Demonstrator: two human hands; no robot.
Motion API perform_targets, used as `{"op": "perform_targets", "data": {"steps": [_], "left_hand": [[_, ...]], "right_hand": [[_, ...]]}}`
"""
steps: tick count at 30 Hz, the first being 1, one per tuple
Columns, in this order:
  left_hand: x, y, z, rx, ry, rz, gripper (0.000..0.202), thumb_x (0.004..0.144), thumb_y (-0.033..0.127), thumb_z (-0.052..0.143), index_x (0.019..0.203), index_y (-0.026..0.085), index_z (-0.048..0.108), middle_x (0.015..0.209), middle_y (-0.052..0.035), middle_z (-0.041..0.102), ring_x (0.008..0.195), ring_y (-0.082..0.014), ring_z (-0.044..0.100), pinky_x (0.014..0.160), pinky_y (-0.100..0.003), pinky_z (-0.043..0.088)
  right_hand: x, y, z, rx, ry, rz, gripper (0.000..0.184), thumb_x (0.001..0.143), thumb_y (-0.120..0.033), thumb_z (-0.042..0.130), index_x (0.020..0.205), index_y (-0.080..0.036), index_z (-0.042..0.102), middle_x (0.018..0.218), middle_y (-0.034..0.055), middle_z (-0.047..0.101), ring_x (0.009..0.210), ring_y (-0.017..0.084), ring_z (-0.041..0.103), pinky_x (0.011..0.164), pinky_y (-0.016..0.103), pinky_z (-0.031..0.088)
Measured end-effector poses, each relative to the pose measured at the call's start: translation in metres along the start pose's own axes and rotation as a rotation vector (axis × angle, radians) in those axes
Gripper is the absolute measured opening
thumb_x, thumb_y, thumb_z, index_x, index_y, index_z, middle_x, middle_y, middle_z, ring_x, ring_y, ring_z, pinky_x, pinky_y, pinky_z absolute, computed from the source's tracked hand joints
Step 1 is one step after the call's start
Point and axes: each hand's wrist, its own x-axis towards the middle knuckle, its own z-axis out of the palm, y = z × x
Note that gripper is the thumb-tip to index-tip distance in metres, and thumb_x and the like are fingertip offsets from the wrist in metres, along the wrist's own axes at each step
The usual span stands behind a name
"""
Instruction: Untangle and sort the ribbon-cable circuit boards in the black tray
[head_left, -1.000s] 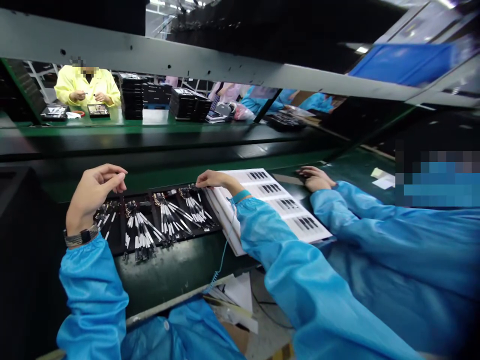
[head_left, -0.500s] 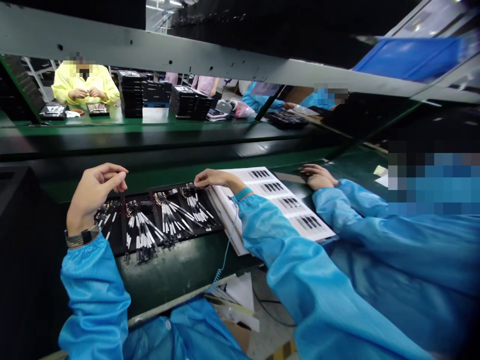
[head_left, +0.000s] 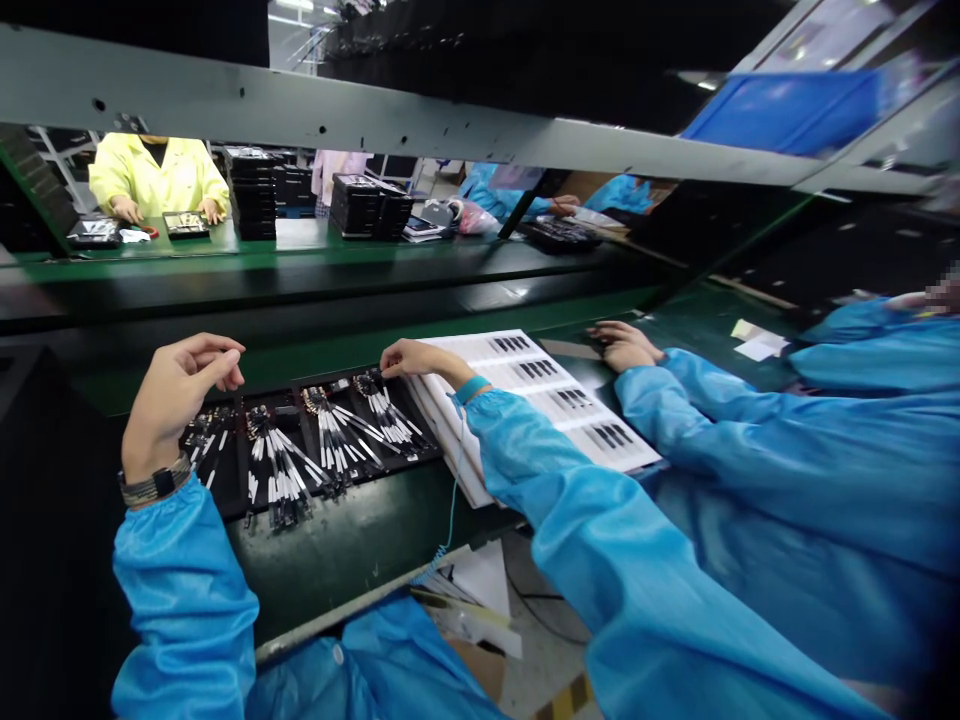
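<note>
My left hand [head_left: 176, 395] is raised over the left end of a black divided tray [head_left: 241, 470]. Its thumb and fingers come together in a pinch; anything between them is too small to make out. Bunches of thin black-and-white strips, like flex cables [head_left: 289, 470], fan out of the tray's compartments over its front edge. Their upper ends carry small dark parts with gold spots. My right hand [head_left: 420, 362] is at the right end of the tray, by the last bunch [head_left: 386, 410]. Its fingertips are closed and point down; what they grip is hidden.
Right of the tray lies a thick white stack with a printed sheet [head_left: 555, 385], under my right forearm. A co-worker's hands [head_left: 626, 345] rest beyond it. A coiled blue cord [head_left: 452, 500] hangs from my right wristband. A metal beam [head_left: 450, 135] crosses above the bench.
The view has shifted slightly, moving most things a little left. Both my hands keep nearly the same pose over the tray. Across the bench, the yellow-sleeved person's hands have moved apart and lower.
</note>
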Motion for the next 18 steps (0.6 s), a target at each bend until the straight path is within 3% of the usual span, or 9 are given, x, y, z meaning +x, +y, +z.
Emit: {"op": "perform_targets", "data": {"steps": [4,8,18], "left_hand": [[0.0,-0.002,-0.002,0.011,0.01,0.003,0.024,0.081,0.039,0.082,0.094,0.018,0.078,0.07,-0.0025,0.073,0.067,-0.0176,0.066,0.066,-0.03,0.052],[0.001,-0.002,-0.001,0.008,0.002,0.006,0.023,0.082,0.038,0.081,0.094,0.018,0.078,0.069,-0.0025,0.073,0.066,-0.0174,0.067,0.065,-0.029,0.052],[-0.001,-0.001,-0.005,0.018,0.018,-0.001,0.023,0.081,0.039,0.081,0.093,0.02,0.078,0.07,-0.0026,0.073,0.068,-0.019,0.067,0.066,-0.031,0.053]], "right_hand": [[0.001,0.003,-0.001,-0.056,0.035,-0.026,0.037,0.066,-0.012,0.075,0.103,-0.015,0.079,0.092,0.0045,0.076,0.082,0.018,0.064,0.074,0.025,0.047],[-0.001,0.003,0.003,-0.063,0.06,-0.027,0.054,0.065,-0.001,0.066,0.117,-0.015,0.077,0.108,0.0076,0.081,0.097,0.022,0.073,0.084,0.024,0.054],[0.002,0.002,0.012,-0.104,0.173,0.004,0.046,0.067,0.002,0.062,0.105,-0.016,0.081,0.1,0.0056,0.084,0.095,0.022,0.08,0.085,0.024,0.059]]}}
